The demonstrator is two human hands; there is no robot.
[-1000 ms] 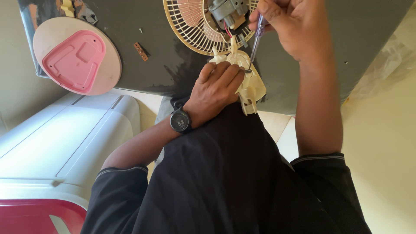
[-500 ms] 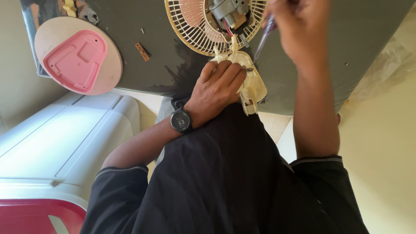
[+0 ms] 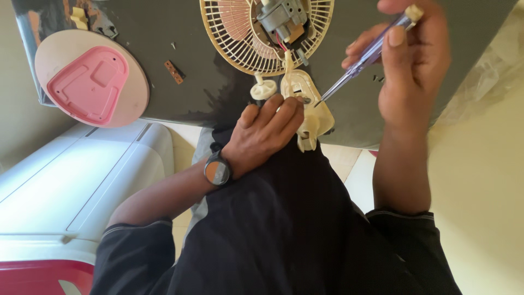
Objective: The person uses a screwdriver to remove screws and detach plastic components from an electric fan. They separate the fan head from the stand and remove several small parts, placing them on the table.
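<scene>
I look down past my dark shirt at a dark grey table (image 3: pixel 164 104). My right hand (image 3: pixel 412 71) is closed around a screwdriver (image 3: pixel 363 63) with a clear purple handle, thumb pressed on the shaft side and fingers curled behind it. The tool's long axis runs on a slant: the cream cap end sits high by my fingertips near the picture's top, and the thin metal tip points down and to the left, meeting the cream plastic housing (image 3: pixel 311 106) near its middle.

My left hand (image 3: pixel 262 134), with a wristwatch (image 3: pixel 217 170) on the wrist, lies flat over the near end of that housing, fingers spread and pressing it against the table edge rather than gripping it. The housing's longer side runs away from me toward the cream fan grille (image 3: pixel 240 38), where a grey motor (image 3: pixel 281 15) sits at the centre. A small cream knob (image 3: pixel 263 89) stands just beside my left fingertips.

Farther left, a round cream base (image 3: pixel 136 90) with a pink panel (image 3: pixel 87 83) overhangs the table edge. A white appliance (image 3: pixel 71 186) sits below it.
</scene>
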